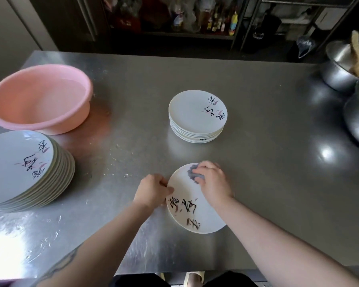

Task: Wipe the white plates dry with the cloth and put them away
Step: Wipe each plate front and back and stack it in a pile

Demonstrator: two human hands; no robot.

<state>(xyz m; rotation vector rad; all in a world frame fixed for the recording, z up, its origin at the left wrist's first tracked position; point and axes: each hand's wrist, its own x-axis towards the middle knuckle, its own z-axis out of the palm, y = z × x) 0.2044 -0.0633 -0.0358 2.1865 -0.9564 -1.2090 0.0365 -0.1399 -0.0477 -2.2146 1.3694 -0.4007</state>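
Your left hand [152, 188] pinches the near-left rim of a white plate [192, 206] with black brush lettering, fingers curled over the edge and the thumb lying on the plate's face. Your right hand [212, 183] bunches a grey cloth [194, 172] under curled fingers and presses it onto the far part of that same plate, so the cloth pokes out just left of your knuckles. The plate sits on the steel bench [257, 141] directly beneath both sets of fingers. Straight beyond your right fingers, well apart, stands a small stack of matching plates [197, 117]. Off to the left of your left fingers rises a taller stack of larger plates [27, 168], with a pink plastic basin [39, 98] just behind it. Water droplets [120, 170] speckle the bench between that tall stack and your left fingers. Steel bowls [340, 67] sit at the far right edge.
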